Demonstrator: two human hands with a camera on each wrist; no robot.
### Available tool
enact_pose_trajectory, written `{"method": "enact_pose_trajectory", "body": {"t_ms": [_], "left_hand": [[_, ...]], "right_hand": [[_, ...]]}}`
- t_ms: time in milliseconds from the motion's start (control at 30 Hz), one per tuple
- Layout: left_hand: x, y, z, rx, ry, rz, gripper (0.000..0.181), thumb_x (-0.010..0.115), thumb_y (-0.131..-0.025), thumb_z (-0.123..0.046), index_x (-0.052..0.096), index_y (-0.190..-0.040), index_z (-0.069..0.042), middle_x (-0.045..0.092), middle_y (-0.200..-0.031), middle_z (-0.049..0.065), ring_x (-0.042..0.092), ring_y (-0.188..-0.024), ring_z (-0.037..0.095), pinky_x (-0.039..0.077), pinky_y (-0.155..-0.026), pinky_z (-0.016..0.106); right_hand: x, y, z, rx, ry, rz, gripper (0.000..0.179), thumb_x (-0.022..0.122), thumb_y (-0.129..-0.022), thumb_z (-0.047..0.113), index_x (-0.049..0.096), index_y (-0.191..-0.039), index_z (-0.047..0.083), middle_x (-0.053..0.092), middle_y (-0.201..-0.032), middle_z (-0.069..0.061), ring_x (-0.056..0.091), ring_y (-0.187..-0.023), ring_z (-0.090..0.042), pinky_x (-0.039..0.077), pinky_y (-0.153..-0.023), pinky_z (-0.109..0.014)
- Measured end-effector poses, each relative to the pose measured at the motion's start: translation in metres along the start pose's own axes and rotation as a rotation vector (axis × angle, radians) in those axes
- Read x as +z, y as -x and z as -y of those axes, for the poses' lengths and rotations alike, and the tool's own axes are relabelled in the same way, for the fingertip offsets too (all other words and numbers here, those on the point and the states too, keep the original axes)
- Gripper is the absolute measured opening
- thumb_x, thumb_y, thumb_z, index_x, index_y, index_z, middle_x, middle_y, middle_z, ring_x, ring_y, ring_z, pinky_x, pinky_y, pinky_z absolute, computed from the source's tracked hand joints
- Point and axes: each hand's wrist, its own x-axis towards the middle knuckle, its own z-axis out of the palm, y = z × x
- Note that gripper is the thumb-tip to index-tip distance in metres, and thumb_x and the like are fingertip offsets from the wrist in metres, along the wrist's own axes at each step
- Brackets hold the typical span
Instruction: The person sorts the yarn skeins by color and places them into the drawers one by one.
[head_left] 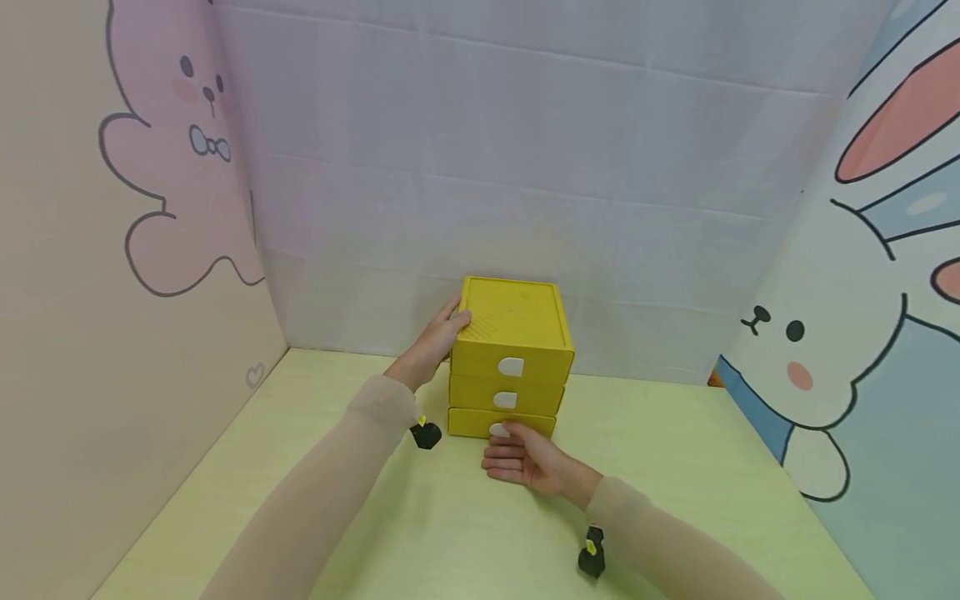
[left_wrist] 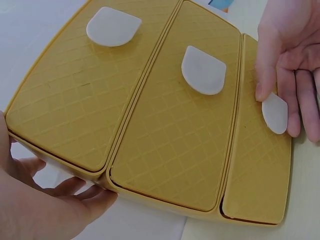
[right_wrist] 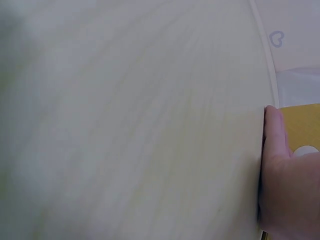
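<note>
A yellow drawer cabinet with three stacked drawers stands on the table near the back wall. My left hand rests on its left side, thumb over the top edge and fingers spread along the side wall. Low on the front, my right hand pinches the white tab of the bottom drawer, the thumb on one side and the fingers on the other. All three drawers look pushed in. White tabs also show on the top drawer and the middle drawer.
The pale yellow-green table extends around the cabinet. A white sheet hangs behind it. Side panels carry a pink bear and a white rabbit. Black pieces hang at both wrists.
</note>
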Motion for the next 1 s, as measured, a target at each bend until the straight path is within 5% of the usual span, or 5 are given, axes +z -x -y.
{"method": "enact_pose_trajectory", "body": {"t_ms": [233,767,1000], "left_hand": [[0.001,0.002,-0.002,-0.003,-0.008,0.009,0.065,0.043,-0.115,-0.043,0.013,-0.172,-0.036,0.026,-0.175,0.004,0.042,-0.150,0.032,0.035,-0.121,0.059],[0.000,0.001,0.003,0.007,0.012,0.032,0.066,0.044,-0.114,-0.047,0.014,-0.172,-0.035,0.021,-0.177,0.002,0.032,-0.157,0.033,0.030,-0.124,0.060],[-0.016,0.011,0.013,0.002,0.001,0.057,0.070,0.038,-0.113,-0.056,0.010,-0.173,-0.033,0.016,-0.178,0.002,0.026,-0.160,0.038,0.023,-0.129,0.056]], "right_hand": [[0.004,0.002,0.000,-0.034,0.055,-0.030,0.061,0.047,-0.113,0.037,0.050,-0.140,-0.017,0.073,-0.124,-0.023,0.076,-0.104,-0.030,0.059,-0.098,-0.049],[-0.004,0.003,-0.003,-0.037,0.063,0.010,0.067,0.051,-0.113,0.043,0.049,-0.142,-0.017,0.070,-0.127,-0.025,0.075,-0.109,-0.033,0.059,-0.100,-0.049],[-0.013,0.016,0.008,0.009,0.118,0.033,0.070,0.053,-0.112,0.042,0.043,-0.148,-0.016,0.065,-0.138,-0.028,0.072,-0.117,-0.034,0.057,-0.103,-0.048]]}}
